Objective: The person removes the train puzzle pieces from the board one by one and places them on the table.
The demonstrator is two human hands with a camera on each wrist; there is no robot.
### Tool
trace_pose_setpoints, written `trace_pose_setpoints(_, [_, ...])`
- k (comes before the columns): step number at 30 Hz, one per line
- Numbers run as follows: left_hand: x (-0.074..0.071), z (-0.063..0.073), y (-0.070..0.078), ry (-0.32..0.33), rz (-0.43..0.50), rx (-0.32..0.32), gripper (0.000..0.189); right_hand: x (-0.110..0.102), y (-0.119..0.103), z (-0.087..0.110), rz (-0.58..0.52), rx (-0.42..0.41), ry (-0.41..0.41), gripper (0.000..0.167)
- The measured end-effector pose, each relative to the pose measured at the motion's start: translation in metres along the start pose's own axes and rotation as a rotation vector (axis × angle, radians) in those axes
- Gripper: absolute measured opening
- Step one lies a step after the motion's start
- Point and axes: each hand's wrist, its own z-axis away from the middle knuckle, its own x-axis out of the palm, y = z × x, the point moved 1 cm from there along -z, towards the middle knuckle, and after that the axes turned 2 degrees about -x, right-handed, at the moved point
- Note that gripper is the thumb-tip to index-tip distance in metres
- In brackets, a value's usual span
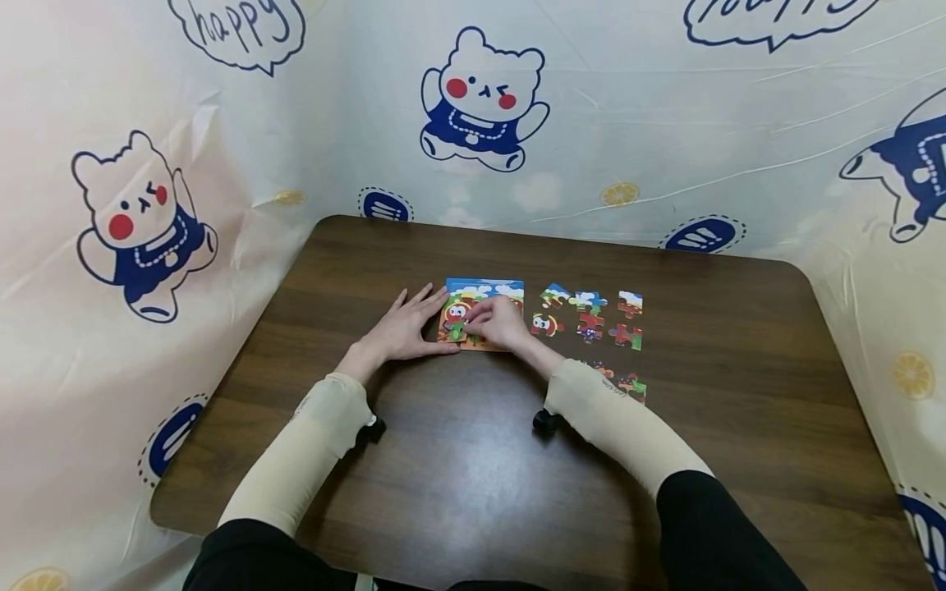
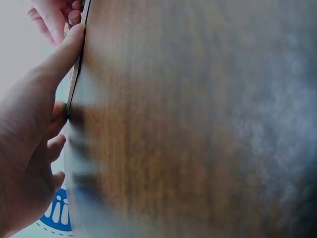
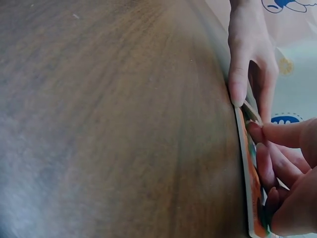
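A colourful jigsaw puzzle board (image 1: 484, 286) with blue sky, clouds and a red cartoon figure lies flat on the table. My left hand (image 1: 406, 330) rests at its left side, fingers stretched out, with the thumb at the lower edge. In the right wrist view that thumb presses at the board's corner. Over the board's lower half, my right hand (image 1: 499, 322) pinches a puzzle piece (image 3: 253, 113) between thumb and index finger. The piece stands tilted at the board's left end. My right hand hides much of the picture.
Right of the board lie several loose puzzle pieces, among them a red-faced one (image 1: 545, 325) and a sky-topped one (image 1: 630, 304). More pieces (image 1: 634, 386) lie beside my right forearm. The brown wooden table (image 1: 458, 460) meets a printed curtain (image 1: 355, 123) at the back.
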Motion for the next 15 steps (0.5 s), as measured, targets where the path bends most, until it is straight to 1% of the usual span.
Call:
trace_pose_setpoints(5, [0.001,0.0,-0.001,0.003,-0.003,0.001,0.114,0.0,0.001,0.001,-0.034,0.007,0.028,0.017])
trace_pose_setpoints(9, [0.002,0.0,-0.001,0.0,0.0,0.006,0.115,-0.005,0.001,0.004,-0.054,0.005,0.045,0.017])
trace_pose_setpoints(15, [0.002,-0.002,-0.003,-0.003,-0.001,0.002,0.118,-0.017,0.001,0.013,-0.076,-0.045,0.06,0.017])
